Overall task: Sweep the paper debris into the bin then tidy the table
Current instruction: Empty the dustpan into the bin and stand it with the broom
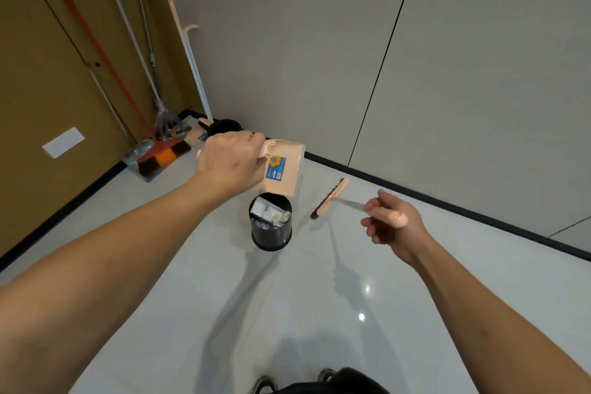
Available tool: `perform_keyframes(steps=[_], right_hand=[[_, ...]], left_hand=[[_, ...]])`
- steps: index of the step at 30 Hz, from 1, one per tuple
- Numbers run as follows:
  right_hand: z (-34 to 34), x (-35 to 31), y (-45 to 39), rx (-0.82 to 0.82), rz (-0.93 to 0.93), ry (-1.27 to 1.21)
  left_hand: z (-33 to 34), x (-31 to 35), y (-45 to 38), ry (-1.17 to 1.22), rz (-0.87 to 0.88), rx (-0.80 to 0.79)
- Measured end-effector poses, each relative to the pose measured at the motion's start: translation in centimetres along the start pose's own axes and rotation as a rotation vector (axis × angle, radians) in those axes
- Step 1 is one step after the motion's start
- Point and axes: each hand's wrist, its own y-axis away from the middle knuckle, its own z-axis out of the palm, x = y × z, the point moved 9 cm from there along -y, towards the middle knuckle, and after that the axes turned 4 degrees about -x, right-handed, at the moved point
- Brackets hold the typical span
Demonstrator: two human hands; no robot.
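My left hand [231, 160] grips the handle of a small peach dustpan [283, 169], which is tipped mouth-down just above a black bin [271, 233]. The bin stands on the pale floor and holds crumpled white paper [271, 214]. My right hand [391, 222] holds a small brush [330, 198] by its peach handle. The brush's dark bristle head points left, to the right of the bin and above the floor.
Brooms and mops [153, 150] with a grey dustpan lean in the far left corner. A second black bin [224, 127] stands behind my left hand by the wall. Grey wall panels with a black skirting [447, 201] run along the right. My shoes [265, 384] show at the bottom edge.
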Motion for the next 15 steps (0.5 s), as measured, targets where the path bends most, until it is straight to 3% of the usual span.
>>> perform_keyframes(steps=[3, 8, 15], right_hand=[[-0.6, -5.4, 0.8, 0.057, -0.102, -0.002], [-1.6, -13.9, 1.3, 0.187, -0.142, 0.205], [-4.9, -20.1, -2.9, 0.194, -0.253, 0.234]], left_hand=[[-0.4, 1.4, -2.9, 0.026, 0.074, 0.007], [0.5, 6.2, -8.9, 0.072, 0.263, -0.051], [3.4, 19.2, -18.3, 0.068, 0.483, -0.099]])
